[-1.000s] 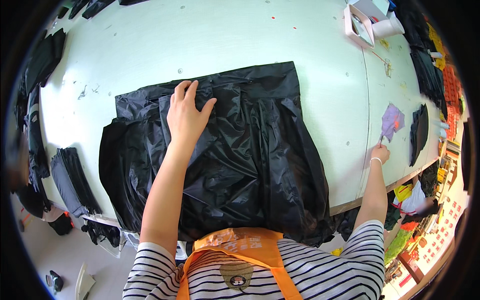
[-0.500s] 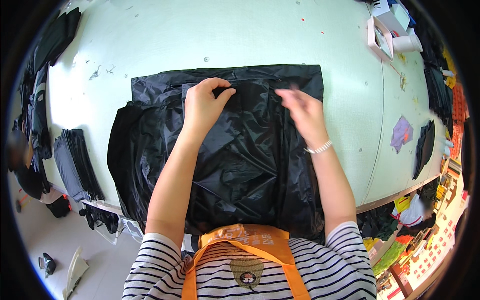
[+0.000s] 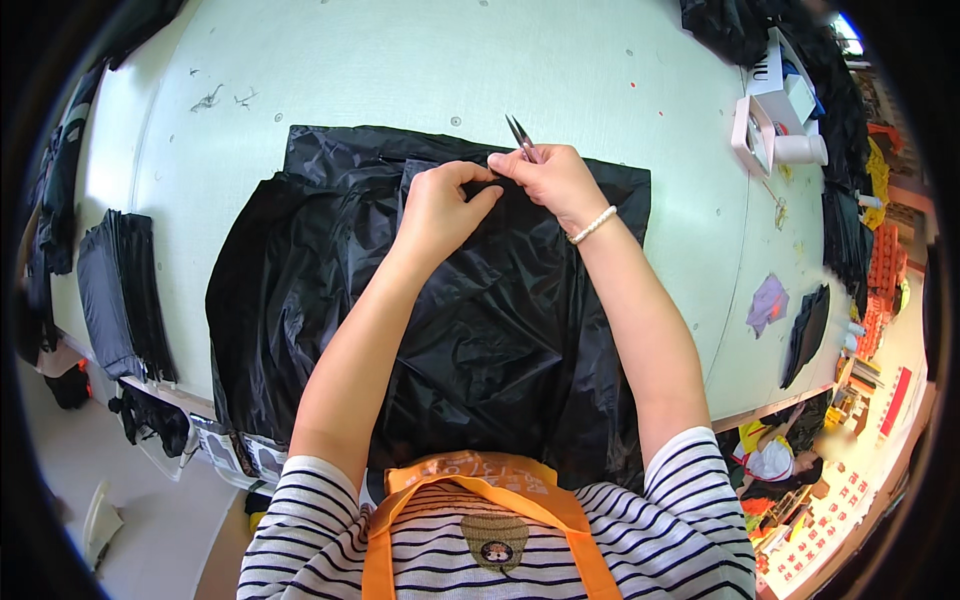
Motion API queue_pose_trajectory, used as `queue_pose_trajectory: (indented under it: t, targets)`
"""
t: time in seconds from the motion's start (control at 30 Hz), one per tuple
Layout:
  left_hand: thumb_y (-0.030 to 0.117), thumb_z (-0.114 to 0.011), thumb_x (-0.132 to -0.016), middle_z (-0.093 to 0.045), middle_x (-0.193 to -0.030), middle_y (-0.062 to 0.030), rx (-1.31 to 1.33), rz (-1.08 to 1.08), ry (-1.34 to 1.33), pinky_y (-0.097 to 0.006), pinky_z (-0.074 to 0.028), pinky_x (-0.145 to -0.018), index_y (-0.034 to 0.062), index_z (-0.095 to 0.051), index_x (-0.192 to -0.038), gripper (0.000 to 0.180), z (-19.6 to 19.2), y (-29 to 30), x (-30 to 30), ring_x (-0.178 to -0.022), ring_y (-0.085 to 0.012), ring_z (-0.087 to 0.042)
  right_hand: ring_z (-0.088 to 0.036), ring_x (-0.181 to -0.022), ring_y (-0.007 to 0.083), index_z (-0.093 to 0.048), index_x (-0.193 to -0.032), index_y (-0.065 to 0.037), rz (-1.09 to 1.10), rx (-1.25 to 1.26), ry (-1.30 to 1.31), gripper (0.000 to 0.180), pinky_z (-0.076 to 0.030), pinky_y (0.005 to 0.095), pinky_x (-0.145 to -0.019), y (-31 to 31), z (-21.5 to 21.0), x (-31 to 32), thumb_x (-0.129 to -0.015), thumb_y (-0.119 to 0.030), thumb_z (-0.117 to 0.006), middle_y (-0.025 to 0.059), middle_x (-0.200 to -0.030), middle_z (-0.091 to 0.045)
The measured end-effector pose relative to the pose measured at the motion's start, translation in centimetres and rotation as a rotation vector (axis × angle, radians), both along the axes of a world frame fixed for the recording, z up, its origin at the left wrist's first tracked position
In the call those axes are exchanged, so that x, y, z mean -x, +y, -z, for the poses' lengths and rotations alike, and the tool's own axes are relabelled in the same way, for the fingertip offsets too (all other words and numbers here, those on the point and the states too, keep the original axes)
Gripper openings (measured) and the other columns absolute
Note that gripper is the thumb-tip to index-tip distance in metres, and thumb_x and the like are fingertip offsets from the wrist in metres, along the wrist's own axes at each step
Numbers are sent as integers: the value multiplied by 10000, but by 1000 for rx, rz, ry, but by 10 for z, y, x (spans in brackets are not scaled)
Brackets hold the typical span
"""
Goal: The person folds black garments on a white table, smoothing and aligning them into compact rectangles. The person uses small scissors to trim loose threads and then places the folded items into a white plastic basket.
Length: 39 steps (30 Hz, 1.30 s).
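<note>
Two bare hands meet over one black cloth piece (image 3: 480, 330) spread on the pale table (image 3: 380, 60) right before the wearer; take its middle as the clock's centre, with 12 straight ahead. Nearest, at 6 o'clock, the orange apron (image 3: 500, 468) comes up to the cloth's near edge.

At 12, the left hand (image 3: 435, 208) is curled over the cloth, thumb and forefinger almost together; whether they pinch fabric or a thread is too fine to tell. Just beside it, at 1, the right hand (image 3: 555, 187) grips dark snips (image 3: 518, 136), their blades pointing toward 12, past the cloth's far edge.

As for progress, the cloth is already laid out, its body rumpled, and the snips are in hand, so this looks like the middle of some detail work near the far edge. No cut shows, and how much remains on this piece cannot be told.

Farther out, a black stack (image 3: 108, 295) lies at 9, a purple scrap (image 3: 768, 303) and a smaller black pile (image 3: 805, 337) at 3. Farther yet are a pink tray (image 3: 739, 130) and a white cylinder (image 3: 800, 150) at 2, and a co-worker (image 3: 772, 460) beyond the table between 3 and 4.
</note>
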<state>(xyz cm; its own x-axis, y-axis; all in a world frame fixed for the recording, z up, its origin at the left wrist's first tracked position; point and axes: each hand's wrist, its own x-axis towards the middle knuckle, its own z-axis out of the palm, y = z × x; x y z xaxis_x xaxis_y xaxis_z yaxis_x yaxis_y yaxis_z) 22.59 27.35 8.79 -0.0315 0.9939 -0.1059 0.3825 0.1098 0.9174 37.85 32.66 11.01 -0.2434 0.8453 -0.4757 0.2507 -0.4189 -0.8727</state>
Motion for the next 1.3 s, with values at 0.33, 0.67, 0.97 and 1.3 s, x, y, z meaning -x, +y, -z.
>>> queue_pose_trajectory:
  t: [0.33,0.67,0.97,1.3]
  targets:
    - [48,-730,-733,-549,-749,-2,-49,-14,-157,-207,-391,-550,40,-592,-1217,504,-2,-2,1,-577,-62,-406,-423,-548,53,-661,-751,-2,31,-131,-104,289,-368,239,-518,-5,20,-2,-865,-268,-672,-12,-607,-560]
    - [47,-742,-721,-558,-739,-19,-33,-5,-63,-225,-420,-576,103,-528,-1318,637,-2,-1,-1,-589,-82,-435,-416,-575,38,-646,-704,-11,39,-167,-143,285,-370,229,-529,-8,21,-8,-798,-262,-741,-37,-614,-533]
    - [102,-719,-769,-640,-723,-48,-126,-9,-18,-232,-416,-549,18,-696,-989,236,8,0,0,-557,-87,-462,-425,-592,33,-640,-754,5,118,-189,-102,241,-380,216,-550,-15,10,-7,-841,-212,-700,-48,-635,-528]
    - [104,-721,-781,-638,-719,-24,-90,-53,-83,-216,-404,-540,-6,-690,-935,191,6,1,0,-571,-60,-452,-478,-619,78,-579,-889,-23,48,-368,-281,290,-416,236,-596,-55,6,-27,-945,-308,-568,14,-670,-551]
